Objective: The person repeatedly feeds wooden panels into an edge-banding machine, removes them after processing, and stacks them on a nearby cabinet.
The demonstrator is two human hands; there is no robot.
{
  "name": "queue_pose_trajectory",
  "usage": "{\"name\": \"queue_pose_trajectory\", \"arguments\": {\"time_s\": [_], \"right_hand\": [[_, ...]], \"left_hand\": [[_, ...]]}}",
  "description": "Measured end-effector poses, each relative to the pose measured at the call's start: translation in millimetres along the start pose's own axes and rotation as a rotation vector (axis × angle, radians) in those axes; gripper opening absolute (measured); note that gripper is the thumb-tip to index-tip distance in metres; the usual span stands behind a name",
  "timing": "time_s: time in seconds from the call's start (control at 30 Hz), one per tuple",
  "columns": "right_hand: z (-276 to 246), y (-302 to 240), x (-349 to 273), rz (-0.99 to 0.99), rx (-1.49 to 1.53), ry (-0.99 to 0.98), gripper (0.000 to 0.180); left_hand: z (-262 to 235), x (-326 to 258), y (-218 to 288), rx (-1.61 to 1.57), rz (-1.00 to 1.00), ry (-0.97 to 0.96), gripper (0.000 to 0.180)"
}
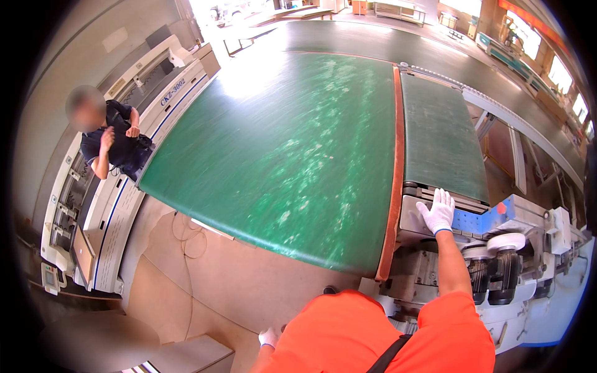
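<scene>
Lower left, possibly a grey box [194,358], right hand [439,212] at machine [502,273].

Wide scuffed green belt [261,161], narrower belt [438,133] alongside, cable [185,253] on tan floor [214,283]

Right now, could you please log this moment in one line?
right hand: spread, at near end of narrow belt; left hand: low, grip unclear; wide green belt: ahead; co-worker: left side
</scene>
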State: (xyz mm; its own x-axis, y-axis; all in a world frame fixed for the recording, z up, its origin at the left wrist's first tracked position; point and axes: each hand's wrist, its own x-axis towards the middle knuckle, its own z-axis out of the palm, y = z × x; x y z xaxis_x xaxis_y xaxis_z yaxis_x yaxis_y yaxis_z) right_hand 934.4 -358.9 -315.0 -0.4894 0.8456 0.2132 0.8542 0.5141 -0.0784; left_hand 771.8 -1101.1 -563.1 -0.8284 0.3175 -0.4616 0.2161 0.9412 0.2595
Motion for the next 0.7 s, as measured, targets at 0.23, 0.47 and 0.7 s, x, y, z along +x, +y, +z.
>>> {"name": "queue_pose_trajectory", "arguments": {"time_s": [0.23, 0.47, 0.7], "right_hand": [[-4.6, -0.4, 0.0, 0.001, -0.034, -0.002, 0.095], [2.4, 13.5, -1.4, 0.017, -0.024, -0.013, 0.094], [-15.8, -5.3, -3.9, 0.026, -0.039, -0.064, 0.092]], "left_hand": [[-29.7, -21.1, 38.8, 0.085, -0.078, -0.116, 0.036], [-17.4, -12.8, 36.1, -0.346, -0.319, -0.154, 0.064], [32.9, -7.8, 0.5, -0.553, -0.405, -0.116, 0.051]]}}
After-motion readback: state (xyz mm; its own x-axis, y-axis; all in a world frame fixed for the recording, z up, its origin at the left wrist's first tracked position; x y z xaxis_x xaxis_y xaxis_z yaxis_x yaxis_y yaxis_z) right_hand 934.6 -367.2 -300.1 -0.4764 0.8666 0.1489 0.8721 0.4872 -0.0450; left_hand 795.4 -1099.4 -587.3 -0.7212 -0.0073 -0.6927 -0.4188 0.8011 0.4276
